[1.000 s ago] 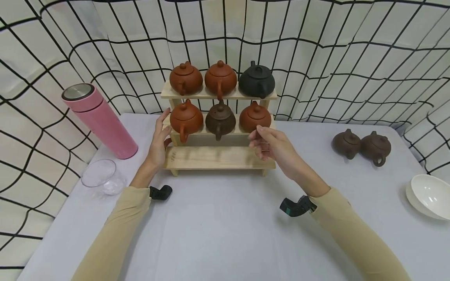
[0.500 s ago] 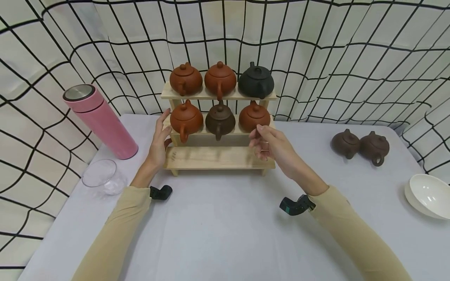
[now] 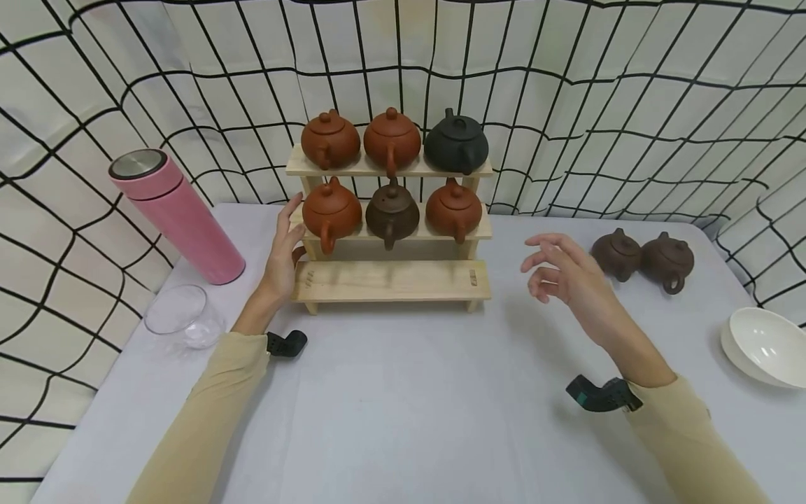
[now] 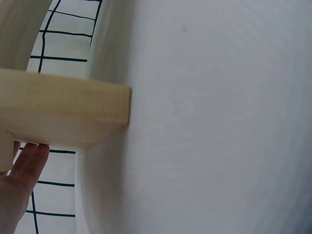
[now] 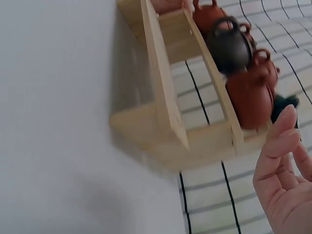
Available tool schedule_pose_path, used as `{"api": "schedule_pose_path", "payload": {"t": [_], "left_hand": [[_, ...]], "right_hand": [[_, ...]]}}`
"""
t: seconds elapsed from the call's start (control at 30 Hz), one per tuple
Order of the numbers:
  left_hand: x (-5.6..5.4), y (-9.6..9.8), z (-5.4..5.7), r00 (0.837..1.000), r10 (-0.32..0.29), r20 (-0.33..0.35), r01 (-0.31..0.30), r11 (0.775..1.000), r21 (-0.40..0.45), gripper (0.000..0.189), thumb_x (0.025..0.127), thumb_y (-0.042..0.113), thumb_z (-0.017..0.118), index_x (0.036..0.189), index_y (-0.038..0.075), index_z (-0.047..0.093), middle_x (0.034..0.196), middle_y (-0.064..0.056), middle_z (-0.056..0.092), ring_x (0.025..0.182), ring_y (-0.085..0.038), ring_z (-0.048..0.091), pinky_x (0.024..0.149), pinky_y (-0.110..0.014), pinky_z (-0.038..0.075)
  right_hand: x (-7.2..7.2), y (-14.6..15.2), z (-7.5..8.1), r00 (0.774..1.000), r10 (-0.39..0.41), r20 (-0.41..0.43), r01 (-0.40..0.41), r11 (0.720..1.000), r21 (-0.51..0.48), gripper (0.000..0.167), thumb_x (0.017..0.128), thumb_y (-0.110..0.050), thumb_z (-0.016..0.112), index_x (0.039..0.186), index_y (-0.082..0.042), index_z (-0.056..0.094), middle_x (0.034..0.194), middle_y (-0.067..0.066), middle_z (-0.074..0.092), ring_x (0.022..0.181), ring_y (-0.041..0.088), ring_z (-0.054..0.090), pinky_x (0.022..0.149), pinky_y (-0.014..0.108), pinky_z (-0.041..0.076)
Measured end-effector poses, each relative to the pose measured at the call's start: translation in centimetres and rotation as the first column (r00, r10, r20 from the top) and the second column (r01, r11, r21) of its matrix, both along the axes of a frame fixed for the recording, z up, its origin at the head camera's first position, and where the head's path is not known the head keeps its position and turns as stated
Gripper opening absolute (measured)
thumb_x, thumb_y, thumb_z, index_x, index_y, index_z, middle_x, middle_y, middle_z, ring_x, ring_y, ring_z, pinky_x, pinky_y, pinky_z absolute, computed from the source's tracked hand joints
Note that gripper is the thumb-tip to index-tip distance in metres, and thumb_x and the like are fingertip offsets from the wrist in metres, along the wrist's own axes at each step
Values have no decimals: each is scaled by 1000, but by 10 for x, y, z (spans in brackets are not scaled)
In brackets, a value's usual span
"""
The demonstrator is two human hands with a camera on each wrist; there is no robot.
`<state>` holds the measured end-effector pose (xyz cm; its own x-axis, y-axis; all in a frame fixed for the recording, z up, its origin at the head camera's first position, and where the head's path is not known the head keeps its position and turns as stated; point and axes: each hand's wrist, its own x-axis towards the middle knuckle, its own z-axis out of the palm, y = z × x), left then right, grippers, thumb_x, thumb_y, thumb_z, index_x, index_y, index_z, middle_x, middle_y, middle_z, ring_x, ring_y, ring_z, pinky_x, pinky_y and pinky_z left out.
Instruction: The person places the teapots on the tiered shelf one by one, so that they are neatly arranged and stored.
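Note:
A three-tier wooden rack (image 3: 390, 280) bears teapots on its upper two tiers. On the middle tier sit an orange-brown teapot (image 3: 331, 210), a dark brown teapot (image 3: 392, 213) and a reddish-brown teapot (image 3: 453, 210). Two reddish teapots, one of them a round-knobbed teapot (image 3: 392, 140), share the top tier with a black teapot (image 3: 456, 143). My left hand (image 3: 280, 259) rests against the rack's left side, its fingers fairly straight; in the left wrist view the shelf partly hides them. To the right of the rack, my right hand (image 3: 569, 280) hangs above the table with loosely bent fingers, holding nothing.
Two dark brown teapots, including a right-hand one (image 3: 667, 260), stand at the back right beside a white bowl (image 3: 765, 346). At left are a pink thermos (image 3: 179, 217) and a clear glass vessel (image 3: 182, 315). Black netting (image 3: 535, 105) surrounds the white table (image 3: 403, 399).
My right hand has left the reddish-brown teapot at the middle tier's right end and moved right, its fingers spreading. That teapot stays on the shelf. My left hand has kept its place.

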<state>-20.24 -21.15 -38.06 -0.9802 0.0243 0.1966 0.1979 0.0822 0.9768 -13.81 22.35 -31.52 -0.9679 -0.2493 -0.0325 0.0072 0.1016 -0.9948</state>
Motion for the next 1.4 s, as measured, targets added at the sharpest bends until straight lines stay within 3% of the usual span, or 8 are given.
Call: {"api": "schedule_pose_path", "payload": {"t": [0.2, 0.4, 0.63, 0.87, 1.07, 1.23, 1.3, 1.4], "left_hand": [[0, 0, 2, 1000, -7, 1, 7, 1000, -10, 63, 107, 29, 25, 169, 21, 13, 172, -1, 15, 149, -16, 21, 117, -55, 19], [1, 0, 1, 1000, -1, -2, 1, 1000, 10, 64, 106, 27, 27, 169, 21, 15, 172, 1, 15, 149, -14, 20, 118, -58, 17], [2, -1, -2, 1000, 0, -1, 0, 1000, 14, 64, 106, 27, 28, 169, 20, 14, 173, 1, 13, 149, -14, 19, 117, -59, 17], [1, -1, -1, 1000, 2, -6, -2, 1000, 0, 65, 106, 28, 28, 169, 21, 15, 173, 2, 11, 152, -16, 16, 117, -61, 16], [1, -1, 1, 1000, 0, -10, 0, 1000, 13, 64, 106, 27, 28, 168, 20, 16, 172, 2, 14, 149, -14, 20, 117, -57, 18], [1, -1, 1, 1000, 5, -13, -5, 1000, -5, 64, 106, 27, 27, 169, 19, 15, 173, 2, 14, 150, -15, 21, 116, -56, 20], [1, -1, 1, 1000, 2, -15, -2, 1000, -16, 64, 106, 28, 27, 169, 19, 15, 173, 2, 12, 151, -16, 19, 116, -57, 20], [1, -1, 1, 1000, 3, -14, -3, 1000, -24, 65, 106, 28, 27, 169, 20, 14, 173, 3, 12, 153, -17, 17, 117, -58, 19]], "right_hand": [[13, 61, -13, 1000, -1, -29, -3, 994, -108, 24, 113, -26, 46, 133, -13, 55, 103, 3, 66, 74, 14, 61, 63, 26, 48], [16, 108, -20, 997, -74, -26, 68, 978, -195, 24, 113, -18, 46, 133, -9, 55, 104, 3, 70, 77, 14, 65, 65, 24, 52], [10, 143, -31, 981, -190, 32, 192, 967, -167, 24, 113, -22, 48, 135, -15, 51, 104, -1, 70, 78, 11, 66, 67, 22, 54], [5, 154, -51, 966, -203, 159, 220, 970, -101, 21, 113, -27, 47, 133, -22, 44, 103, -9, 70, 81, 9, 67, 71, 21, 55], [-2, 149, -57, 962, -187, 199, 196, 980, -26, 61, 113, -30, 45, 158, 1, 17, 103, -14, 71, 84, 7, 69, 74, 21, 55], [-5, 144, -59, 964, -157, 215, 160, 987, 4, 79, 114, -30, 43, 161, 11, -6, 103, -14, 69, 85, 6, 70, 74, 21, 55], [-5, 143, -61, 964, -149, 220, 155, 988, -10, 79, 114, -28, 42, 160, 13, -8, 103, -13, 69, 86, 7, 70, 74, 21, 55], [-4, 140, -65, 967, -150, 207, 165, 985, -57, 69, 114, -25, 44, 160, 10, 6, 104, -11, 70, 86, 8, 71, 74, 21, 55]]}}
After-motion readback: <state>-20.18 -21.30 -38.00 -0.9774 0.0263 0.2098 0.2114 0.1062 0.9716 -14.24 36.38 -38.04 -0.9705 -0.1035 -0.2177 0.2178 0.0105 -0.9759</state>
